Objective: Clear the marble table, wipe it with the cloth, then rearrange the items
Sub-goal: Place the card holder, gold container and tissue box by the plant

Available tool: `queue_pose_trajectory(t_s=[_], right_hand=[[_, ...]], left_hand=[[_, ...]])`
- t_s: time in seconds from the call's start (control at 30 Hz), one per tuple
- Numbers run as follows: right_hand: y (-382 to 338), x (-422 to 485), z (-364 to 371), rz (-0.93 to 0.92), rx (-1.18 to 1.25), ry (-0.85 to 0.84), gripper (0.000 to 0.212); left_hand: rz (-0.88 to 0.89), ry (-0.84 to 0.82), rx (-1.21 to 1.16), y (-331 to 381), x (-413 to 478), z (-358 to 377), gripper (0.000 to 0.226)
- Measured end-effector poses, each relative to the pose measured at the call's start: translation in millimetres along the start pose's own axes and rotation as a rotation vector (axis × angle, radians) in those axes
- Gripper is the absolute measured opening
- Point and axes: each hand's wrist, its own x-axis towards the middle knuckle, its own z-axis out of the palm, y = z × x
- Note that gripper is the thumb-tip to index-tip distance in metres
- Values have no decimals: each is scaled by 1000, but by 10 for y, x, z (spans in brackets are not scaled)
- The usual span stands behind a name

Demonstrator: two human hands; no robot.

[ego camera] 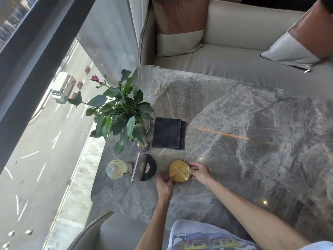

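**Both hands on brass disc, near edge of marble table**

Observed: round brushed-gold metal disc [179, 171] sits flat on the grey veined marble table [243, 123], toward the person's side. Left hand [164, 184] meets the disc at its lower-left rim, fingers curled together against the edge. Right hand [200, 173] meets the opposite rim, thumb and fingers closed onto the edge. Disc is thus pinched between the two hands; cannot tell whether it is lifted clear of the surface.

Folded dark grey cloth [169, 132] lies flat on the table, beyond the disc, apart from both hands.

Left of the cloth: green leafy potted plant [122, 109] with one dark pink bud, by the window glass. A small round ribbed glass object [143, 145] stands under its leaves, just beside the cloth's near corner.

Left of the disc: black round coaster-like item [148, 167], a thin white stick [135, 167] alongside it, then a pale yellow bottle [119, 170] lying on its side.

Clear stemmed glass [150, 82] at the far-left table corner
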Motion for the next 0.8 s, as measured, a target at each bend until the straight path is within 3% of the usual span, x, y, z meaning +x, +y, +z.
queue_pose_trajectory(t_s=[0.2, 0.33, 0.53, 0.67, 0.8], right_hand=[[-8, -32, -42, -4, 17, -30, 38], [23, -84, -194, -106, -73, 24, 32], [141, -497, -746, -354, -257, 63, 46], [457, -912, -1423, -340, -322, 113, 53], [1024, -1340, -2218, -284, -241, 336, 52]], left_hand=[[11, -4, 108, 56, -117, -47, 27], [142, 105, 418, 249, -344, -98, 27], [343, 220, 805, 480, -621, 40, 26], [533, 91, 975, 537, -813, 472, 35], [648, -118, 1047, 536, -1054, 1170, 38]])
